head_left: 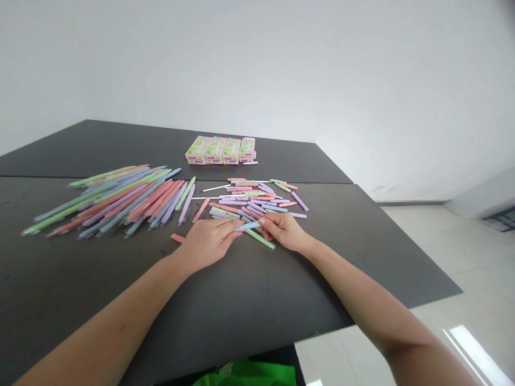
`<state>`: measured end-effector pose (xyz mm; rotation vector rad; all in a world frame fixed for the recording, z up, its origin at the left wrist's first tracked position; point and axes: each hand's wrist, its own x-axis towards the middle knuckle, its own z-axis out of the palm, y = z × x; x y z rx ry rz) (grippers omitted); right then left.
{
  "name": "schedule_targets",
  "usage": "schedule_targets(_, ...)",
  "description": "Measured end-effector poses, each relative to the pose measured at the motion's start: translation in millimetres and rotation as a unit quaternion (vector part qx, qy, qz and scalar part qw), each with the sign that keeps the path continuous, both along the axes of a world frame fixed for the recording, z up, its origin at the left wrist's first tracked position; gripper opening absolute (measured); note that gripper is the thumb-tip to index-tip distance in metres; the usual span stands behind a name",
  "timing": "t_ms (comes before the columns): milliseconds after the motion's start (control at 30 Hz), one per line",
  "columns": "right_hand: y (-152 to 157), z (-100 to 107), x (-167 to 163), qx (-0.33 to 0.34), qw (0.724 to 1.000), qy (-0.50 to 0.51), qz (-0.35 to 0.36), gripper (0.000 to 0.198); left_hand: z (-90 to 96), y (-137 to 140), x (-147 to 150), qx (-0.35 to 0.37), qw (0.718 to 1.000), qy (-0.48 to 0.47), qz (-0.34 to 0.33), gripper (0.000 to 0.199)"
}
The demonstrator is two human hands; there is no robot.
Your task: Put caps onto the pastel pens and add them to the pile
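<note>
A light blue pen part (pixel 248 227) spans the gap between my two hands. One end is pinched in my left hand (pixel 209 238), the other in the fingers of my right hand (pixel 284 230); both hands are closed, and their grip hides the ends. Just below it a green pen part (pixel 260 239) lies on the table. Beyond my hands spread loose pen barrels (pixel 257 203) in purple, pink, green and blue, with white refills (pixel 217 188) among them. A red pen piece (pixel 177 238) sits beside my left wrist.
To the left lies a large fanned pile of whole pens (pixel 120 201). Several small pink and green boxes (pixel 215 151) stand in a row farther back on the dark table (pixel 225 300). A white wall rises behind; the table's right edge borders a tiled floor (pixel 434 241).
</note>
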<state>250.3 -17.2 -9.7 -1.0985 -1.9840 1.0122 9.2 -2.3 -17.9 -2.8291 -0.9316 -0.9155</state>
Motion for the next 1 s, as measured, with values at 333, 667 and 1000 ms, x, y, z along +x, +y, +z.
schedule_targets(333, 2.6, -5.2, 1.9, -0.007, 1.000, 0.024, 0.002, 0.037, 3.2, 1.0, 0.4, -0.024, 1.000, 0.007, 0.011, 0.027)
schedule_targets(667, 4.4, -9.3, 2.0, 0.016, 0.999, 0.049, -0.014, 0.025, 4.1, 0.3, 1.0, -0.034, 0.999, 0.003, 0.005, 0.027)
schedule_targets(1000, 0.4, -1.4, -1.2, -0.006, 1.000, 0.005, 0.006, 0.040, 1.4, -0.8, 1.0, 0.005, 1.000, -0.002, 0.002, 0.025)
